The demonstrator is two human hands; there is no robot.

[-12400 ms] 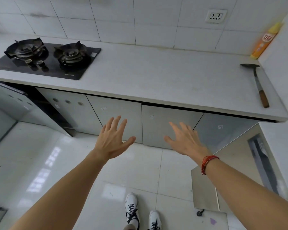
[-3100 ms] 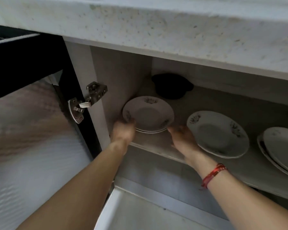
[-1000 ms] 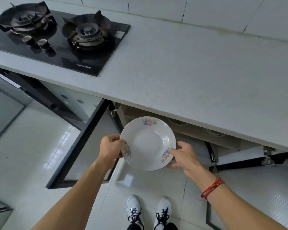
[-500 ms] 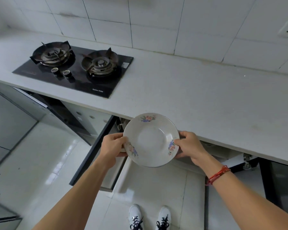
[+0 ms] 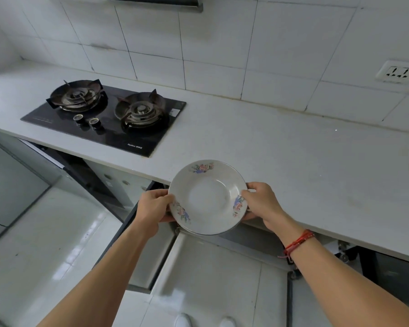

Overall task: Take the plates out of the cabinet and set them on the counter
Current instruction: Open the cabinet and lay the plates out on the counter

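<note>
Nearest in view, both forearms reach fwd, a red string bracelet [image 5: 298, 242] on the right wrist. The left hand [image 5: 154, 206] grips the left rim of a white floral plate [image 5: 208, 196], thumb on top, fingers curled underneath; the right hand [image 5: 262, 202] grips the right rim the same way — so the plate is carried two-handed, roughly level and face up. A second rim edge seems to peek out under its lower left side, so it may be two stacked plates; can't tell for sure. The plate hangs over the front edge of the counter [image 5: 293, 161], not resting on it; its far half overlaps the counter edge in the head view, its near half is over the open cabinet [image 5: 250, 234] below. The cabinet door [image 5: 137, 232] stands open to the left. Cabinet interior isn't visible from here, so how many plates remain inside can't be read. Farther back, the counter shows no plates set down; the gas hob [image 5: 109, 119] sits to the left, wall socket [image 5: 398, 72] far right. Judgement: early in the task — first load lifted out but not placed, set-down and any further trips left to do.
</note>
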